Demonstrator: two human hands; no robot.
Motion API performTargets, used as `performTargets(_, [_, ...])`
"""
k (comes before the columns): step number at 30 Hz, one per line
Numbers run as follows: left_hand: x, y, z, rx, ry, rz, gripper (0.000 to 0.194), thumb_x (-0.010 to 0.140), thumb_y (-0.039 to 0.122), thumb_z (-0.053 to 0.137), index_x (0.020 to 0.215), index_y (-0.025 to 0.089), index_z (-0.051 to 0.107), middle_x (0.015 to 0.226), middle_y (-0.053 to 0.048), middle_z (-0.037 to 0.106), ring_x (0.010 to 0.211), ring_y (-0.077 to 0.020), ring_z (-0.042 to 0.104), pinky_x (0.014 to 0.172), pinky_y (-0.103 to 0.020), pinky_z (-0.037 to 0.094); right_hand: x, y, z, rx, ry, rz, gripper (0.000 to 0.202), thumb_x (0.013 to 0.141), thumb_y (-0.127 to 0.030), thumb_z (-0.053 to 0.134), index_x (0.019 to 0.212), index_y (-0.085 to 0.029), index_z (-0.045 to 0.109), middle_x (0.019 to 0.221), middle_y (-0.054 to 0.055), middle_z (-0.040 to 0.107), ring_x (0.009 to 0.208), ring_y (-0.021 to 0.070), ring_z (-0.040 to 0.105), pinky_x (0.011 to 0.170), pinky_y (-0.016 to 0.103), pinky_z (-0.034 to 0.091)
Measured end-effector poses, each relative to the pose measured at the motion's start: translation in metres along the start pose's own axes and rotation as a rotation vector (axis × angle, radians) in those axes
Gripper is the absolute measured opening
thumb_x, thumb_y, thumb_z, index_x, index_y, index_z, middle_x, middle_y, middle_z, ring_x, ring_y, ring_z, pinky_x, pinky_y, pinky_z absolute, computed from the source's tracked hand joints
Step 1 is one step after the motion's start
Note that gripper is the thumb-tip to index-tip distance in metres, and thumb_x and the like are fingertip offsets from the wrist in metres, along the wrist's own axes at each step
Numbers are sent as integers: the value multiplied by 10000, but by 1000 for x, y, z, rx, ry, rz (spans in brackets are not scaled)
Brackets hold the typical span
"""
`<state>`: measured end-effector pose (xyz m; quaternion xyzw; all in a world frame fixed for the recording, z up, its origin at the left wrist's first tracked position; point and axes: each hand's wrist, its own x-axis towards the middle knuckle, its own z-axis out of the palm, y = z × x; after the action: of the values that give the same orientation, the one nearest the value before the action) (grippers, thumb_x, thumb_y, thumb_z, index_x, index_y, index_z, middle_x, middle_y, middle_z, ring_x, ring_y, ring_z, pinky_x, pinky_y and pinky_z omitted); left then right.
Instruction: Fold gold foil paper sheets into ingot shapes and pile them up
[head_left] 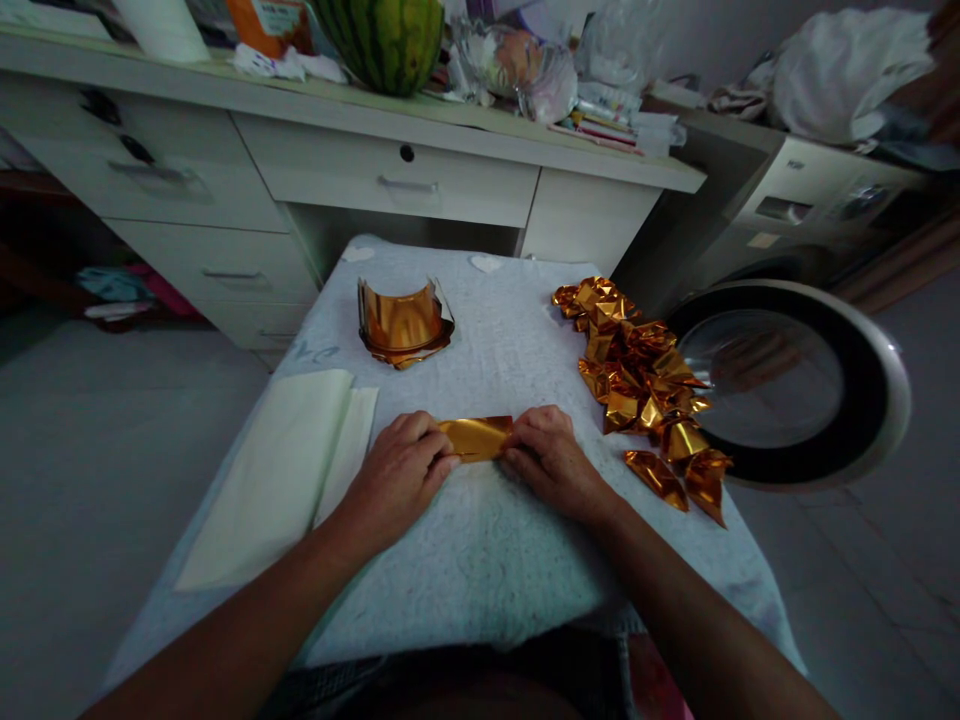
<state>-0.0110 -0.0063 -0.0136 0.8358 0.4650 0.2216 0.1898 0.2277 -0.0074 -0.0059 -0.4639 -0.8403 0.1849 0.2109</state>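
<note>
In the head view, your left hand [409, 458] and right hand [553, 460] pinch closed on opposite ends of the shiny gold rectangular foil paper [478, 438], at near-middle of the pale blue cloth [487, 545]. It should be light, slippery (easily creased too); hold both ends gently.

The pale-blue, cloth-covered counter [525, 570] bore flat cream paper sheets [255, 480], a curved gold-foil stack [405, 322], a rectangular gold-foil strip [478, 438] and (heaped at right) folded gold-foil pieces [637, 360].
</note>
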Motion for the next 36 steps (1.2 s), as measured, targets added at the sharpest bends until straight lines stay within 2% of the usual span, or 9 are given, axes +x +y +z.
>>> performTargets(9, [-2,5,-3,20,5,-33,227,937,250,452,798,194,622,899,-45,541,891,-220,518,808,-418,445,0,3,5,-12,-2,43,87,898,-230,569,834,-194,615,946,45,602,951,221,492,876,412,340])
performTargets(21, [-2,7,-1,129,12,-117,193,894,293,541,747,194,619,918,-62,557,926,-258,490,810,-445,427,2,1,5,-4,47,102,94,825,-216,679,755,-188,622,970,40,612,981,226,507,898,414,348])
performTargets(36, [-3,7,3,206,64,-84,135,847,246,583,718,210,594,887,-54,583,899,-252,495,795,-428,431,2,-1,7,12,96,167,127,759,-202,737,713,-203,618,960,29,627,992,231,522,910,422,339])
